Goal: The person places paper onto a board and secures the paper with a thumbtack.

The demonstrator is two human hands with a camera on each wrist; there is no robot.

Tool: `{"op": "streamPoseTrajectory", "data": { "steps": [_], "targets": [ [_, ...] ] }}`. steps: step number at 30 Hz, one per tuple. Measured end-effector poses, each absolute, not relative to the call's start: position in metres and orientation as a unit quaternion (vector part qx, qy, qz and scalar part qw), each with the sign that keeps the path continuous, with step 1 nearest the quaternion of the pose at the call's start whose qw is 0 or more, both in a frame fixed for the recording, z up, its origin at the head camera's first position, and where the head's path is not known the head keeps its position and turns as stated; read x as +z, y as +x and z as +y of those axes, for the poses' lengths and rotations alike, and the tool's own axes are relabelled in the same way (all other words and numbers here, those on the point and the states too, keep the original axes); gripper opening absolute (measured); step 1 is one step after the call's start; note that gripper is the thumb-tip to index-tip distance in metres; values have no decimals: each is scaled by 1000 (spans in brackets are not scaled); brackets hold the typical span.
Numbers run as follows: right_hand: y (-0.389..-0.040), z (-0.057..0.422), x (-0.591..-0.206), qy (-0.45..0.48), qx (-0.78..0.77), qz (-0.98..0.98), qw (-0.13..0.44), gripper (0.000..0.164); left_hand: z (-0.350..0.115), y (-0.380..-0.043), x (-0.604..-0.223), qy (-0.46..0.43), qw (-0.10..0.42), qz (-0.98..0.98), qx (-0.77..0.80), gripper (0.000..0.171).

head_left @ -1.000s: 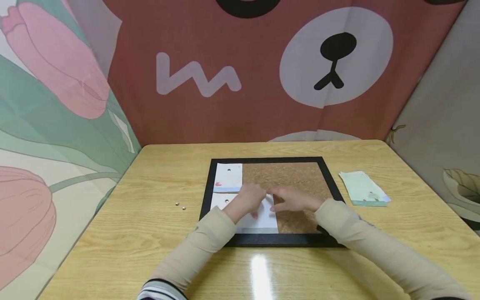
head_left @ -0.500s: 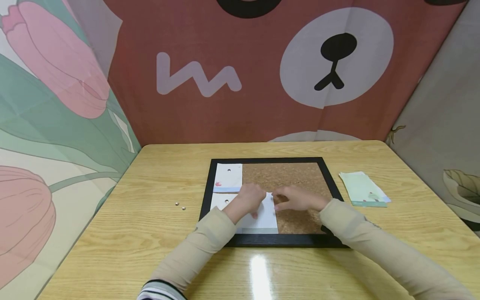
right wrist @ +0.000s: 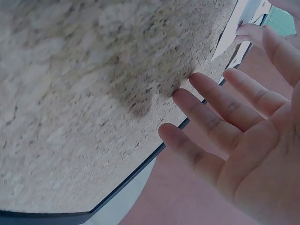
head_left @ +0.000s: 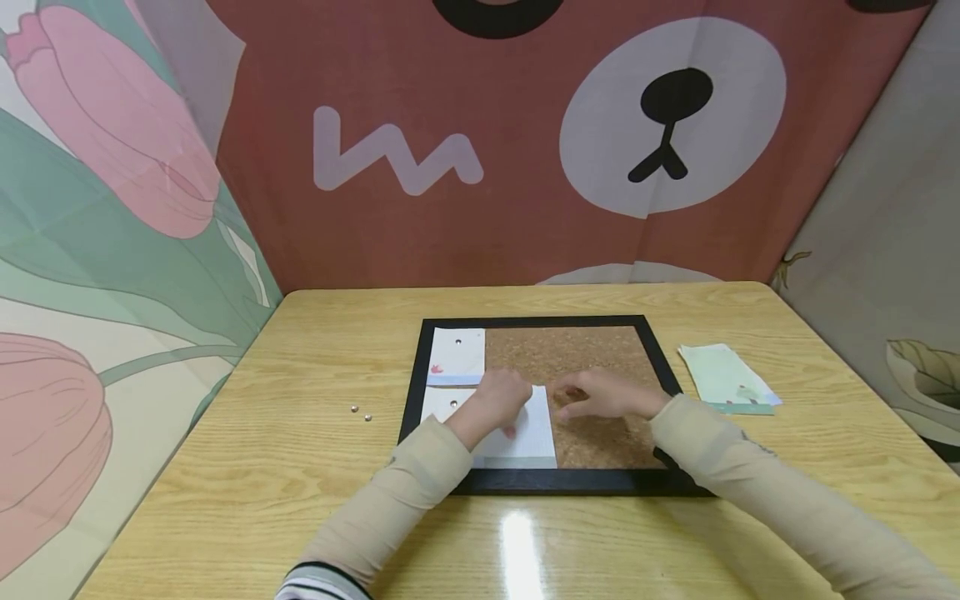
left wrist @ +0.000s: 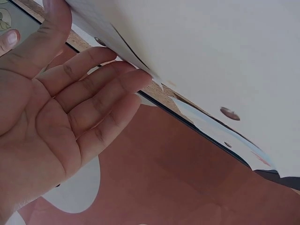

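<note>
Head view, and we're on the white paper (head_left: 536, 437) at the lower left of the corkboard (head_left: 570, 343): good work here, we judge, means light, even pressure so it lies flat and square against the frame. Our left hand (head_left: 500, 402) is over that paper, fingers loosely extended at its far edge, though contact is hard to confirm. Our right hand (head_left: 603, 393) is released, fingers relaxed over cork, the paper just to its left.
</note>
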State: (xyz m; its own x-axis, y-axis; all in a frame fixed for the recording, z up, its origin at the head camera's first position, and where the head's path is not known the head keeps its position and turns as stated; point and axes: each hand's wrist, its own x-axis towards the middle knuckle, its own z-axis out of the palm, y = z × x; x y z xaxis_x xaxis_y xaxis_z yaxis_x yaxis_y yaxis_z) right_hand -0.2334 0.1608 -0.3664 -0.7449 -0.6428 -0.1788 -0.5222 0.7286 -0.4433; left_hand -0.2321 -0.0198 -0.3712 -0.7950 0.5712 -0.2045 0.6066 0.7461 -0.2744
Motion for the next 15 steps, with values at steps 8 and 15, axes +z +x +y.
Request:
{"op": "streamPoseTrajectory", "data": {
  "steps": [8,15],
  "targets": [
    [-234,164,-362,-306,-172,921,172,47,-20,-231,-371,317,56,933,-163,53],
    [-233,167,-357,-295,-168,924,176,49,-20,-230,-370,318,49,933,-163,51]
  ]
}}
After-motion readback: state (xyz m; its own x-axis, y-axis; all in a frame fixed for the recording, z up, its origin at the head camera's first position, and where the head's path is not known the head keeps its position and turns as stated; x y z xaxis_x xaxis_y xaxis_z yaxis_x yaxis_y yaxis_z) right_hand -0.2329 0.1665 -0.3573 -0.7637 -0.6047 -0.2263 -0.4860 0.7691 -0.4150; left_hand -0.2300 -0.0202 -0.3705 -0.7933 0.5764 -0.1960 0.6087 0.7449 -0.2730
